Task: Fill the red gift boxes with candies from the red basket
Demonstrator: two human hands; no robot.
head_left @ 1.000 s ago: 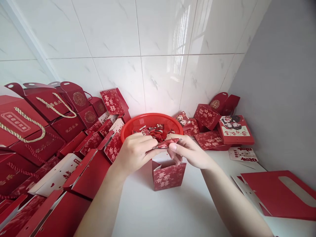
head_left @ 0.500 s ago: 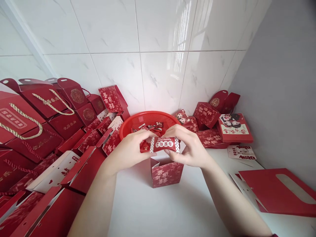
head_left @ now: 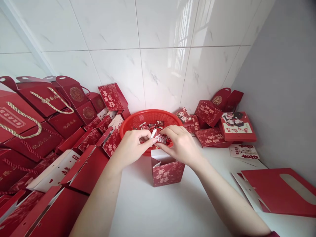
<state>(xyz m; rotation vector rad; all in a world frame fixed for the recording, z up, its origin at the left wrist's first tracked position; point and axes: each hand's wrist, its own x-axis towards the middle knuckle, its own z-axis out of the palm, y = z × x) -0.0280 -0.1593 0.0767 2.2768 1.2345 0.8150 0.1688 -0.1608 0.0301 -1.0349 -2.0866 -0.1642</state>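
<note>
Between my two hands is a red wrapped candy (head_left: 161,138) with white dotted ends and white characters. My left hand (head_left: 134,144) pinches its left end with thumb and forefinger. My right hand (head_left: 181,144) grips the other end, its fingers curled over the wrapper. Just below the hands stands an upright red patterned gift box (head_left: 168,173), its top open and a white inner flap raised. Behind the hands, a red plastic basket (head_left: 138,116) holds several more red wrapped candies (head_left: 151,126); its front is partly hidden by my fingers.
Rows of red boxes (head_left: 81,168) and bags with rope handles (head_left: 46,98) fill the left side. More red boxes (head_left: 208,113) are piled at the back right. A flat red folded carton (head_left: 274,187) lies at right. A tiled wall (head_left: 118,72) closes off the back.
Both hands have shifted slightly away from me, over the basket's front edge. The candy has tilted, and my right fingers now cover more of it. The gift box stays in place.
</note>
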